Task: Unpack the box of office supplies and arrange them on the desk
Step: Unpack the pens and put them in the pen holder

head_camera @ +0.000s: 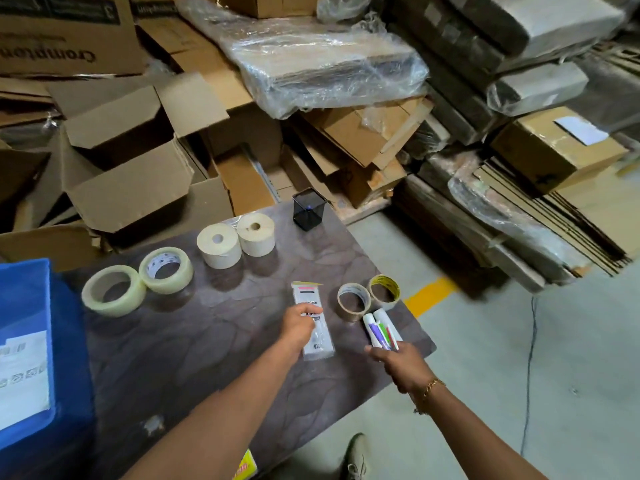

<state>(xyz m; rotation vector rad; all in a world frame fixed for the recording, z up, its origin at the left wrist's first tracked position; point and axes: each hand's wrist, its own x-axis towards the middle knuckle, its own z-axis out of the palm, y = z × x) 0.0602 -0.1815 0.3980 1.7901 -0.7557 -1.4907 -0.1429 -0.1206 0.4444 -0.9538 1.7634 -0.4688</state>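
On the dark desk [214, 341] my left hand [299, 325] presses on a flat white packet [313, 320] lying near the middle. My right hand [398, 365] grips the near ends of white markers [379, 329] with coloured caps, which rest by the desk's right edge. Two small tape rolls [353, 301] [384, 291] lie just beyond the markers. Two clear tape rolls [112, 291] [166, 270] sit at the left, two cream label rolls [219, 245] [256, 233] farther back. A black mesh pen holder [308, 209] stands at the far edge.
A blue box [27, 341] with a white label stands at the desk's left. Open cardboard boxes [138, 161] and wrapped bundles [311, 57] pile up behind the desk. Grey floor with a yellow line [429, 294] lies to the right. A shoe [356, 455] shows below.
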